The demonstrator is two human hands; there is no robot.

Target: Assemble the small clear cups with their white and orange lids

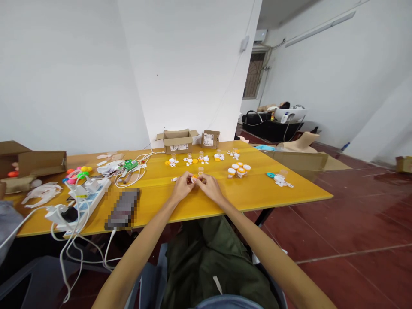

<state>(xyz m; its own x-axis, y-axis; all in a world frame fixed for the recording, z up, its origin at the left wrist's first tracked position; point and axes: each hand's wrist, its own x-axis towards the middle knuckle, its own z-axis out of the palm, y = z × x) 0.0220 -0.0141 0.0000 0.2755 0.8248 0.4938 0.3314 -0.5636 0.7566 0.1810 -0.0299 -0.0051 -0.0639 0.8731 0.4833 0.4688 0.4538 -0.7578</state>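
My left hand (183, 186) and my right hand (208, 185) meet over the table, fingers closed around a small orange-and-white round piece (193, 178). Fingertips cover much of it, so its exact kind is unclear. Just beyond my right hand stands a clear cup (201, 171). A small white piece (174, 179) lies left of my left hand. Further back are several little heaps of white parts (188, 162) with orange rings and clear cups. To the right, several closed jars (240, 170) with white and orange tops stand grouped together.
A teal ring (270, 174) and white parts (283, 180) lie at the table's right side. Two cardboard boxes (177, 148) stand at the back. At left are a phone (122, 209), a power strip (92, 199) with trailing cables, coloured balls (83, 174) and an open carton (41, 162).
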